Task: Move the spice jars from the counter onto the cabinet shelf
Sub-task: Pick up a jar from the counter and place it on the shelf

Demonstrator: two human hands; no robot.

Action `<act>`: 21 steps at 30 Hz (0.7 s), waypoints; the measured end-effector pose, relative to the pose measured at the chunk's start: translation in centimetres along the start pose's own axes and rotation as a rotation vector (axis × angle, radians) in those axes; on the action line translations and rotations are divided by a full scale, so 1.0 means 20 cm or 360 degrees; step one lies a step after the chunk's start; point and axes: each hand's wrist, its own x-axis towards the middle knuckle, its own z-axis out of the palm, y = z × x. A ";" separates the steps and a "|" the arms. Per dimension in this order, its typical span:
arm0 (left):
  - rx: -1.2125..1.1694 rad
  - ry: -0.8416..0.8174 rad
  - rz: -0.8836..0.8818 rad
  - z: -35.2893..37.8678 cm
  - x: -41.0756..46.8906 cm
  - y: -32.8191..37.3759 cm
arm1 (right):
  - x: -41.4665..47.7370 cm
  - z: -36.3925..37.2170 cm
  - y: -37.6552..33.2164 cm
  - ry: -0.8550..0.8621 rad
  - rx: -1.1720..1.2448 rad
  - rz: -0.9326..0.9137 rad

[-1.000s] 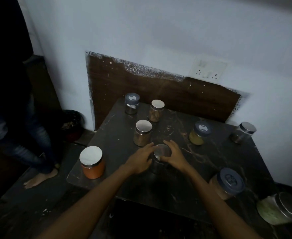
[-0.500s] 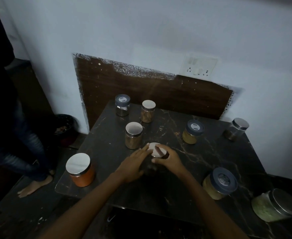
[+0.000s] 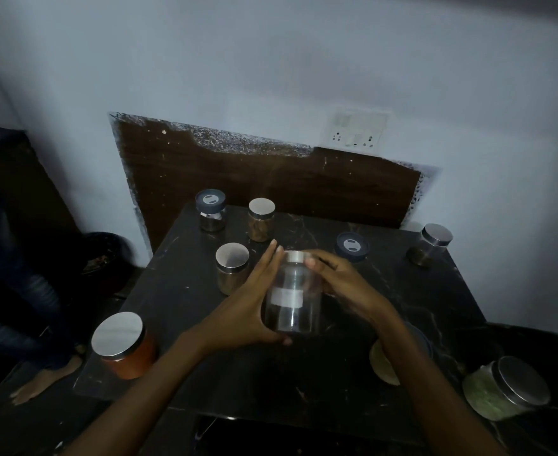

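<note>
A clear glass jar point(image 3: 292, 296) with a metal lid and a white label is lifted above the dark marble counter point(image 3: 304, 373), held between both hands. My left hand point(image 3: 248, 311) cups its left side and bottom, thumb under the base. My right hand point(image 3: 340, 284) grips its right side near the lid. Several other spice jars stand on the counter: an orange one point(image 3: 124, 345) at front left, a silver-lidded one point(image 3: 232, 273), a blue-lidded one point(image 3: 210, 210) and a brown one point(image 3: 261, 219) at the back.
More jars stand to the right: a blue-lidded jar point(image 3: 351, 246), a metal-lidded jar point(image 3: 430, 245), a green-filled jar point(image 3: 504, 388) at the corner, and one partly hidden under my right forearm point(image 3: 383, 363). A person's leg and bare foot point(image 3: 40, 376) are on the floor at left.
Both hands have raised the clear jar off the counter; it now hangs upright between them, closer to the camera. The view shifted slightly.
</note>
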 end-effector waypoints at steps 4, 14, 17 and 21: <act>-0.0007 0.0013 -0.0046 0.01 0.02 0.01 | -0.01 -0.03 0.01 -0.0075 0.0033 -0.0006; -0.0151 -0.0034 -0.0166 0.02 0.08 0.05 | -0.12 -0.12 0.01 -0.0473 -0.0298 0.0032; 0.0053 -0.0112 -0.0147 0.01 0.11 0.07 | -0.13 -0.12 -0.01 -0.0353 -0.0639 -0.0093; 0.0096 -0.0137 -0.0125 0.00 0.15 0.12 | -0.14 -0.10 -0.03 -0.0312 -0.0697 -0.0172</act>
